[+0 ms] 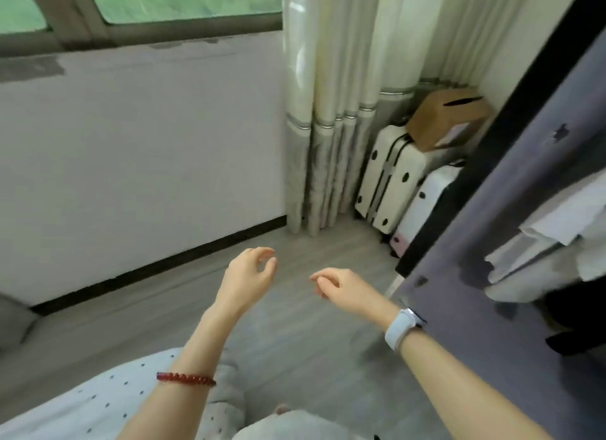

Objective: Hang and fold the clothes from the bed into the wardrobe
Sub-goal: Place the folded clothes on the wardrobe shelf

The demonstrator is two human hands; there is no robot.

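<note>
The wardrobe (492, 275) is seen at the right, its grey fabric cover drawn aside; pale garments (551, 243) are shown hanging inside, with dark cloth beneath them, so part of the hanging is judged to be done already; how much is left cannot be told, since the bed and any clothes on it are not shown. A window and a white wall are seen at the left, a cream curtain (328, 112) in the corner, and beside it two white suitcases (390, 177) with a cardboard box (449, 118) resting on them. Both hands are held out over the grey floor, near each other but apart; the left hand (249, 275) and the right hand (341, 287) are loosely curled and nothing appears to be held, though the view is blurred; another garment probably has to be fetched.
</note>
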